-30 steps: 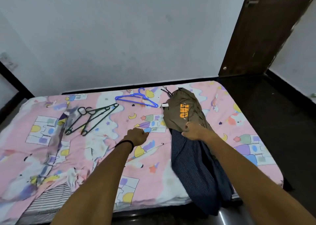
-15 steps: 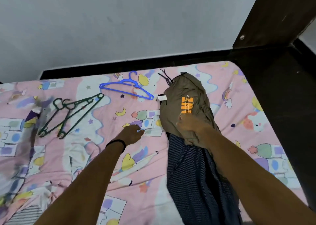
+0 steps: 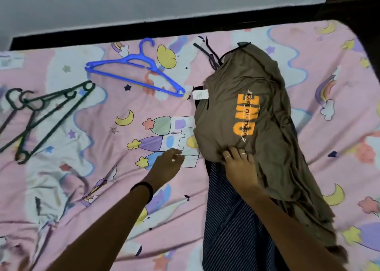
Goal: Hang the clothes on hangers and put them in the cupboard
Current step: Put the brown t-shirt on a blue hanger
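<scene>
An olive-brown shirt (image 3: 242,89) with orange lettering lies crumpled on top of a dark striped garment (image 3: 230,229) on the right side of the bed. My right hand (image 3: 238,163) grips the shirt's near edge, fingers curled into the fabric. To the left of the pile, my left hand (image 3: 167,163) hovers over the sheet with loosely curled fingers and holds nothing. A blue hanger (image 3: 135,73) lies flat beyond my left hand. Two dark green hangers (image 3: 41,114) lie together at the far left.
The bed is covered by a pink cartoon-print sheet (image 3: 102,143), wrinkled at the near left. A black bed frame (image 3: 164,26) runs along the far edge under a grey wall. Dark floor shows at the top right corner.
The view has moved closer and tilted down over the bed. My right hand stays on the olive shirt's edge. My left hand has shifted slightly toward the pile.
</scene>
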A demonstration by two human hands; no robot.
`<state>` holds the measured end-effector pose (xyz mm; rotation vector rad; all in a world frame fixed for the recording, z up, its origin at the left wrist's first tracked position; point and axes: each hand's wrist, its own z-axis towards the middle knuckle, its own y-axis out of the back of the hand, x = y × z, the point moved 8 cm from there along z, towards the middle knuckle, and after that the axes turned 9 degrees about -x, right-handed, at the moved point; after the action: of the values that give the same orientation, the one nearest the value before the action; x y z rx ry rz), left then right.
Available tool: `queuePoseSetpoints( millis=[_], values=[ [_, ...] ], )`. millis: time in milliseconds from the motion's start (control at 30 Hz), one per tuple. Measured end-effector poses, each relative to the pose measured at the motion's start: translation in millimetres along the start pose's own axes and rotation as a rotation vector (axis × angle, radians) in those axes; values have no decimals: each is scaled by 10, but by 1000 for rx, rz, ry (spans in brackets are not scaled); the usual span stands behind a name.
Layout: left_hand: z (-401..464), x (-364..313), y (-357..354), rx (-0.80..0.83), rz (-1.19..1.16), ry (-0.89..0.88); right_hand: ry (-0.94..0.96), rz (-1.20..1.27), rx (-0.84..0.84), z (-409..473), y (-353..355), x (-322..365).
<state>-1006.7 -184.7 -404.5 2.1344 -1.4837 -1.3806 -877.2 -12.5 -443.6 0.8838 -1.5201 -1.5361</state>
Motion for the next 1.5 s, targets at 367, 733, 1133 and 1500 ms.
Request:
queuePoseSetpoints(
  millis=[367,733,1133,1500],
  values=[
    [-285,282,-450,193,-836,419,-363,1089,-77,-242,1078,396],
    [-832,1143,-302,337,-589,351,187,683,694,-1541,537,2035],
    [-868,2087,-268,212,25,88,256,3,426,224,-183,2026],
    [-1143,2088,14,-245,-422,49,160,-471,755,119,-191,1103]
  ],
)
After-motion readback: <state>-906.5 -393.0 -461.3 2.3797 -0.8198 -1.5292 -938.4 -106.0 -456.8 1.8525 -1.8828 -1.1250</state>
